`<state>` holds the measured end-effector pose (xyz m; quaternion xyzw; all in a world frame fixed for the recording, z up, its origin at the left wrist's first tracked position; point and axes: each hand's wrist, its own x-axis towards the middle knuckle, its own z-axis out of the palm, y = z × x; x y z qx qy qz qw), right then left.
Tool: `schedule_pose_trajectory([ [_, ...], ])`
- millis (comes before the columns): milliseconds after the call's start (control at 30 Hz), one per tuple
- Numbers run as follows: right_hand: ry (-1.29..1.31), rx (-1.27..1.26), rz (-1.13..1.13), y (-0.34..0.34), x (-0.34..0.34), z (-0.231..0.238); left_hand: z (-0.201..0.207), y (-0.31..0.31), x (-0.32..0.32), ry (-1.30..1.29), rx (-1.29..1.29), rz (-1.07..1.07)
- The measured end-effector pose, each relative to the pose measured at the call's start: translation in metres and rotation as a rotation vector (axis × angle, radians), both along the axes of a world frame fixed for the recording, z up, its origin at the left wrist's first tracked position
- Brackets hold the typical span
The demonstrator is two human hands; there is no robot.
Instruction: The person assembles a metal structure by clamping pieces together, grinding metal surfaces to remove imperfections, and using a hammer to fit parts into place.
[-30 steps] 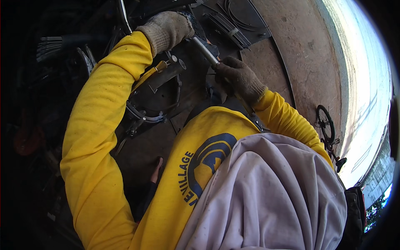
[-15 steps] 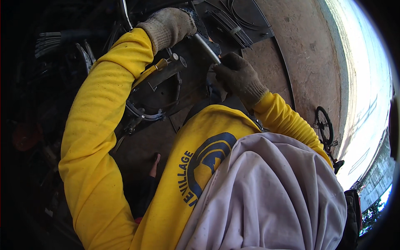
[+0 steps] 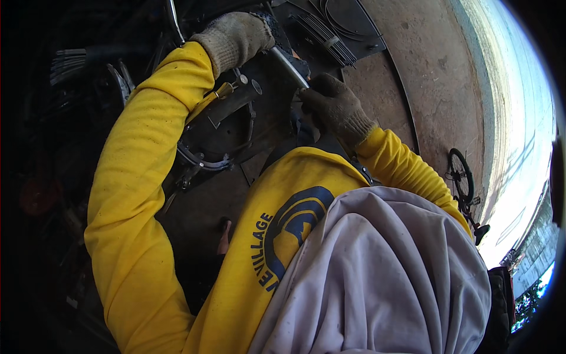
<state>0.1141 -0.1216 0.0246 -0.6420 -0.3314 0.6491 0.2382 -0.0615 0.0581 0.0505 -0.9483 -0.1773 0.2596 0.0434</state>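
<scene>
Gloved in greyish-brown knit, the left hand [image 3: 236, 40] sits between 11 and 12 o'clock, the right hand [image 3: 336, 106] near 1. The right is closed into a fist around the lower end of a straight, silver metal bar [image 3: 289, 68]; the left is bent over, fingers turned away, so I cannot tell whether it pinches something or merely rests. The bar lies near 12 o'clock, slanting from beside the left glove toward 4 o'clock into the right fist.

Compared with 0.5 s ago, almost nothing changes: both gloves and the bar appear slightly farther toward 9 o'clock, but so do nearby items, so this may be camera sway. The bar keeps its slant, which suggests a steady hold rather than a new step. Near 7 o'clock, a bare foot [image 3: 224, 239] sits a little differently; its owner is unclear.

A dark, rough-textured piece [image 3: 282, 38] beside the left glove blends into shadow, and its outline is hard to read. The right fist covers the bar's lower end. The long yellow cloth sleeve [image 3: 141, 159] blocks part of the murky 9 o'clock side, where shapes dissolve into black.
</scene>
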Motion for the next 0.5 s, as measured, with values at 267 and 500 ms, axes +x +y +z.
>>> schedule_pose_trajectory([
  [267, -0.106, 0.029, 0.047, -0.004, -0.008, -0.010, -0.007, 0.002, -0.008, 0.041, 0.029, -0.035],
  [500, -0.077, 0.017, -0.038, -0.011, -0.014, -0.019, -0.015, 0.003, -0.010, -0.070, -0.014, 0.057],
])
